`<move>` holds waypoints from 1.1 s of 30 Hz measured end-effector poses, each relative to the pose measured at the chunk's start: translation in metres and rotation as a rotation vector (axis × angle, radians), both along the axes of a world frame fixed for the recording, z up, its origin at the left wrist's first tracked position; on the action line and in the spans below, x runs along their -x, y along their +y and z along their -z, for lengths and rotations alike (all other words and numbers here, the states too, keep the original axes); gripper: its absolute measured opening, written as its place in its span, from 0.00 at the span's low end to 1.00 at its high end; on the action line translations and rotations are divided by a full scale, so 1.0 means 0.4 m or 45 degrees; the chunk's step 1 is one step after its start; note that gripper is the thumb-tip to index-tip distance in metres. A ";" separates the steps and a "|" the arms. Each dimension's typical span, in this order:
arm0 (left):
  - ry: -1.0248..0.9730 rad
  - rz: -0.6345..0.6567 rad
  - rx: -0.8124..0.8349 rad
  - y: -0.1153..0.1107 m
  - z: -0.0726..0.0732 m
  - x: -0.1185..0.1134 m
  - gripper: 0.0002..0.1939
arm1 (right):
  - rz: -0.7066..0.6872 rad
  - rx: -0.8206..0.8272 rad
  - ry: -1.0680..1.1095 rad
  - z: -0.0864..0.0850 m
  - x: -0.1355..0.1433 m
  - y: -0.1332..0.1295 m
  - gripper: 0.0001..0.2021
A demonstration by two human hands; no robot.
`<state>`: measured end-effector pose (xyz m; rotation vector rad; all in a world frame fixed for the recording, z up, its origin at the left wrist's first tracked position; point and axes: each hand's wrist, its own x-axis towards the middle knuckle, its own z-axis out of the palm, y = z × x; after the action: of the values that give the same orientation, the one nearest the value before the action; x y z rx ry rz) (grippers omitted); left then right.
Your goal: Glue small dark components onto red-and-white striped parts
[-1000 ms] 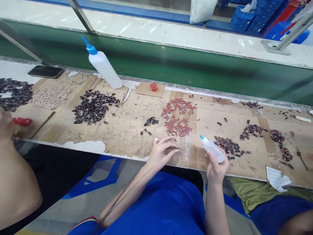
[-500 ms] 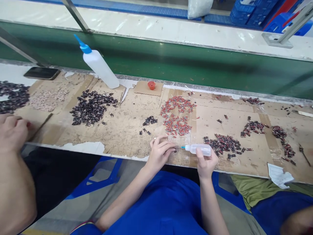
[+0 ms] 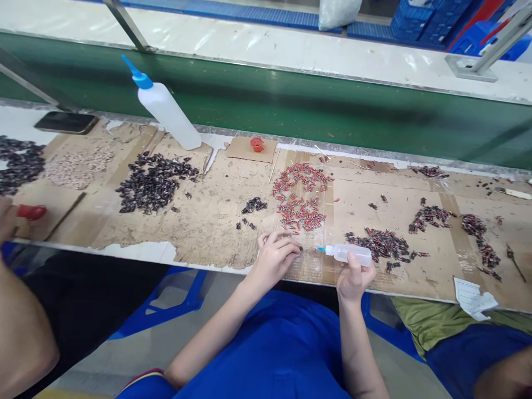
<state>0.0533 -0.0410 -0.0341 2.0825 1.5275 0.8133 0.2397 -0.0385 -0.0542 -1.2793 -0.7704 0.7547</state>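
Between the thumb and fingertips of my left hand [image 3: 274, 257] is a small dark part [image 3: 300, 249], held just above the cardboard. My right hand [image 3: 354, 280] grips a small clear squeeze bottle [image 3: 352, 254] lying sideways, its thin blue tip pointing left, a short gap from that part. Beyond my hands lies a pile of small red parts [image 3: 302, 216]. To the right, near the bottle, is a heap of black-and-red parts [image 3: 380, 245]. A few black pieces [image 3: 254, 205] lie left of the red pile.
A large white bottle [image 3: 170, 116] with a blue nozzle stands at the back left. A red cap [image 3: 256, 144] sits on a cardboard scrap. Left are a black pile [image 3: 147, 183] and a phone [image 3: 66, 122]. A co-worker's hand [image 3: 6, 216] is at the far left, near a red object [image 3: 31, 212].
My right hand has drawn the squeeze bottle to the right, away from the part in my left hand. The co-worker's hand has moved left, uncovering the red object.
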 end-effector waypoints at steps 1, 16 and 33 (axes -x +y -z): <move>-0.017 -0.011 0.032 -0.002 -0.001 0.001 0.06 | -0.013 0.002 -0.009 -0.002 0.001 -0.002 0.12; -0.085 -0.183 0.222 -0.007 -0.016 -0.002 0.07 | -0.229 0.126 -0.424 -0.054 0.025 -0.010 0.13; -0.152 -0.234 0.238 0.001 -0.003 0.002 0.05 | -0.245 0.206 -0.507 -0.064 0.039 -0.005 0.15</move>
<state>0.0524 -0.0407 -0.0328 1.7496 1.6774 0.8092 0.2243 -0.0406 -0.0287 -1.5411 -1.1855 0.7353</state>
